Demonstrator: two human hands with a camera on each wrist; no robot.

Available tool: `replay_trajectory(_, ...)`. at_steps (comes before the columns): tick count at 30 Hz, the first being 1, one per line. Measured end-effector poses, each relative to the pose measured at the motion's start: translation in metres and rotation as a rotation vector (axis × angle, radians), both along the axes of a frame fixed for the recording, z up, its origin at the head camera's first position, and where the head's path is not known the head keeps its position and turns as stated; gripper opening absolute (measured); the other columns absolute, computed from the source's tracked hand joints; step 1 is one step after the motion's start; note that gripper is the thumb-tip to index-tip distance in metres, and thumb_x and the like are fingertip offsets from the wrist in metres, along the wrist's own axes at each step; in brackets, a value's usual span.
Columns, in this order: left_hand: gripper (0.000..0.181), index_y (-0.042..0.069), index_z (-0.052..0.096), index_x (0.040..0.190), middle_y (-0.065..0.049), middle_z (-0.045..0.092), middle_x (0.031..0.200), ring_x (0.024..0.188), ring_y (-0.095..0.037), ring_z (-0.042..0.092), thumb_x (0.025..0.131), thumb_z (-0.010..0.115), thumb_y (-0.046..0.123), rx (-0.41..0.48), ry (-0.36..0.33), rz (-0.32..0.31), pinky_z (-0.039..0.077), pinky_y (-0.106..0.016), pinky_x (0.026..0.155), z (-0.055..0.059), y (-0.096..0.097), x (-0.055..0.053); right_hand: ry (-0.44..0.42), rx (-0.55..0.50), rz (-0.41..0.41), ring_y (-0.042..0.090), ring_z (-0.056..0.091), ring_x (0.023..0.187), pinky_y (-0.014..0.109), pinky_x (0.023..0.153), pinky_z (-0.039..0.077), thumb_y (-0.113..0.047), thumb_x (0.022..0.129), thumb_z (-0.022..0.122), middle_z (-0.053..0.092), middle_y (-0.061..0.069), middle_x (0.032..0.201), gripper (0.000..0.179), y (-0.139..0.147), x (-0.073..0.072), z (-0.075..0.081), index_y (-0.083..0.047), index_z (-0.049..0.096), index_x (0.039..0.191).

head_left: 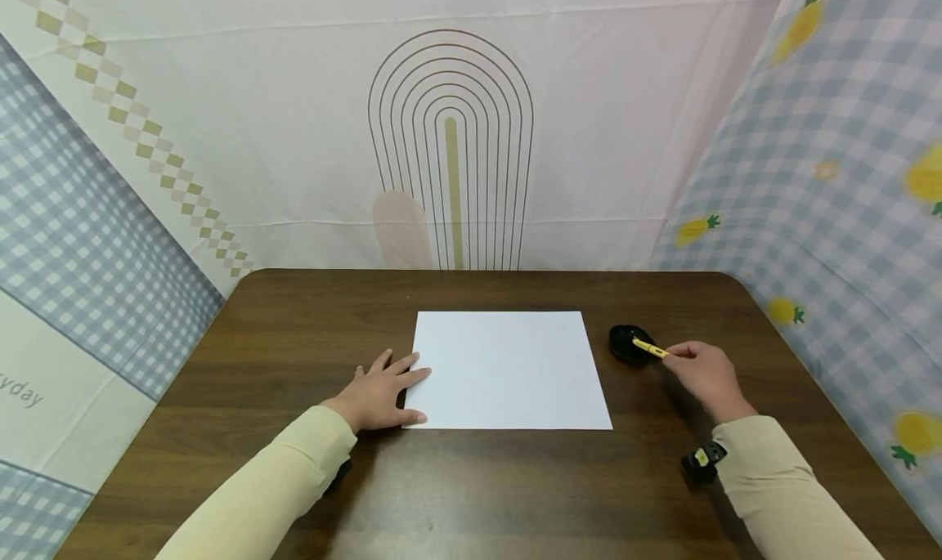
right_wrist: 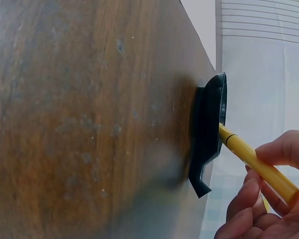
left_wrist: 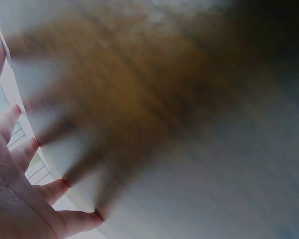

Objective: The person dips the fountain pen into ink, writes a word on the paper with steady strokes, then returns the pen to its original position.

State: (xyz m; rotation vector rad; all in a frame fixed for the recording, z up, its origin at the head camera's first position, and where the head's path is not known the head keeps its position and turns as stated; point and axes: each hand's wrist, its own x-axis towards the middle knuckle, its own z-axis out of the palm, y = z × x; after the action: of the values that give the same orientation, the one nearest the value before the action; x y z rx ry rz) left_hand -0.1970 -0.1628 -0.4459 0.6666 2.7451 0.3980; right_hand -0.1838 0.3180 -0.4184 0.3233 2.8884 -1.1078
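A blank white sheet of paper lies flat on the table. My left hand rests with fingers spread at the sheet's left edge, the thumb and some fingertips on the paper; the left wrist view shows these fingers pressing down. On the right, my right hand pinches a yellow pen between thumb and fingers. The pen's far end dips into a small black dish, so its tip is hidden. That dish stands right of the paper, with a lip sticking out at one side.
The brown wooden table has rounded far corners. A pale patterned cloth hangs behind it, and checked cloth with pineapples hangs along the right side. Dark wrist cameras sit under the sleeves.
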Motion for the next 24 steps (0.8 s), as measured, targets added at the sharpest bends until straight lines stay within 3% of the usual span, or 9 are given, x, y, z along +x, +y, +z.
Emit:
replay_trajectory(12,0.074,0.024,0.043,0.148,-0.005,0.026,0.158,0.144,-0.045,0.012,0.084,0.068,0.053,0.002,-0.006,0.005,0.018,-0.077,0.1,0.0006,0.0002,0.0019,0.037,-0.079,-0.074,0.027,0.051,0.085,0.031,0.065,0.041,-0.022,0.094,0.053,0.058,0.026,0.114,0.036,-0.0028,-0.0029,-0.0039,0.007,0.062,0.114)
replay_trajectory(24,0.074,0.023,0.044,0.147,-0.005,0.027,0.158,0.144,-0.045,0.012,0.084,0.068,0.053,0.004,0.002,0.007,0.017,-0.077,0.099,-0.0005,0.0008,0.0009,0.05,-0.093,-0.128,0.025,0.05,0.08,0.031,0.062,0.042,-0.021,0.093,0.051,0.056,0.027,0.117,0.039,-0.0052,-0.0069,-0.0054,0.006,0.061,0.119)
